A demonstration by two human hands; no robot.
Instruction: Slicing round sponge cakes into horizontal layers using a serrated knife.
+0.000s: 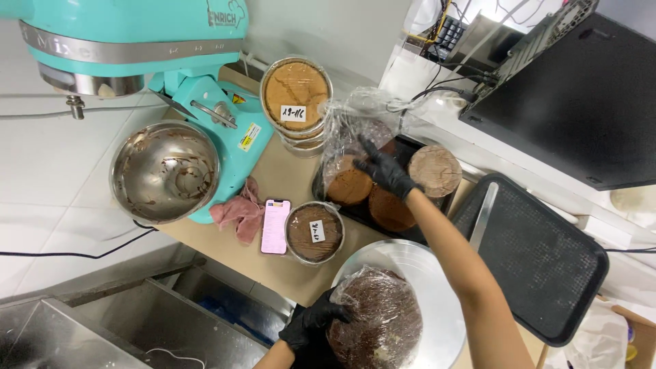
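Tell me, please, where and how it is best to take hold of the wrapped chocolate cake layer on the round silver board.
Probably by its rim, from two opposite sides. The wrapped chocolate cake layer lies flat and wide on the round silver board; the left hand already touches its left edge, so a second grip on the far edge would steady it.

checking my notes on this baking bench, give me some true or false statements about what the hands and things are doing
1. The left hand rests on a wrapped dark cake that lies on a round silver board. True.
2. The right hand reaches to the mixer bowl. False: it reaches to the plastic-wrapped cakes on the dark tray.
3. Both hands wear black gloves. True.
4. The pink phone lies inside the mixer bowl. False: it lies on the counter beside a pink cloth.
5. The mixer is red. False: it is turquoise.
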